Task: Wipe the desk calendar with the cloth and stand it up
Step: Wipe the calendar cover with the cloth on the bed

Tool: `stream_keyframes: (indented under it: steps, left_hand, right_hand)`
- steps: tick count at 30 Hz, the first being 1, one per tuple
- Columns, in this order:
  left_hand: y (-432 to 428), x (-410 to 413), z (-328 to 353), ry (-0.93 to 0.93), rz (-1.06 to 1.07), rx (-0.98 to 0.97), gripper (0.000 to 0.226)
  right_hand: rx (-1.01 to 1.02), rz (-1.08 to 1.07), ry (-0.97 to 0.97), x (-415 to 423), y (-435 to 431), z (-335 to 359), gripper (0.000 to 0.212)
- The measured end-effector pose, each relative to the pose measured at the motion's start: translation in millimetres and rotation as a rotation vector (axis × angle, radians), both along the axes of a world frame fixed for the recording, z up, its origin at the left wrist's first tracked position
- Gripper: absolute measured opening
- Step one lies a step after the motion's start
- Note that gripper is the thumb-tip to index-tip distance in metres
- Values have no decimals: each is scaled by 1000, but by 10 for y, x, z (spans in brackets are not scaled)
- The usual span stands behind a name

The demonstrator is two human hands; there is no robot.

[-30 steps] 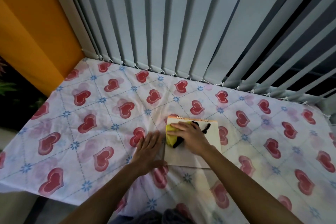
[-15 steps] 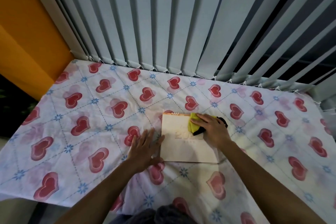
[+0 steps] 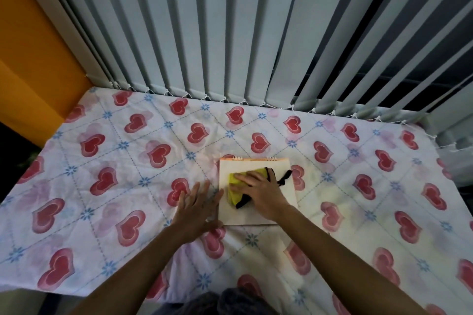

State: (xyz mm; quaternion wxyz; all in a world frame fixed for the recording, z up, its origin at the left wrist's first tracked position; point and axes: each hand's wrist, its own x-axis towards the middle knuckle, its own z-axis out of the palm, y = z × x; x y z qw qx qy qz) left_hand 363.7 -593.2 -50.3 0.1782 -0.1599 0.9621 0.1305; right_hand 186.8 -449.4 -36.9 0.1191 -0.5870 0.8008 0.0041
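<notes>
Flat, one desk calendar (image 3: 256, 210), right hand (image 3: 258, 190) pressing one cloth (image 3: 234, 181), left hand (image 3: 197, 206) splayed.

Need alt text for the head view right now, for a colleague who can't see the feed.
A right hand presses a yellow cloth onto a desk calendar lying flat on a heart-print sheet. The left hand rests flat on the sheet beside the calendar's left edge; grey vertical blinds hang behind.
</notes>
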Motion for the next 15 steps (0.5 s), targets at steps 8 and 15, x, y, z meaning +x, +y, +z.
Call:
stream_keyframes:
  steps: [8,15]
  left_hand:
    - [-15,4,-44,23,-3,-7,90]
    - [-166,-90,84,60,-206,-210,107]
  right_hand:
    - [5,119,-101,-244,755,48,72]
    - [27,71,-48,44,175,60,56]
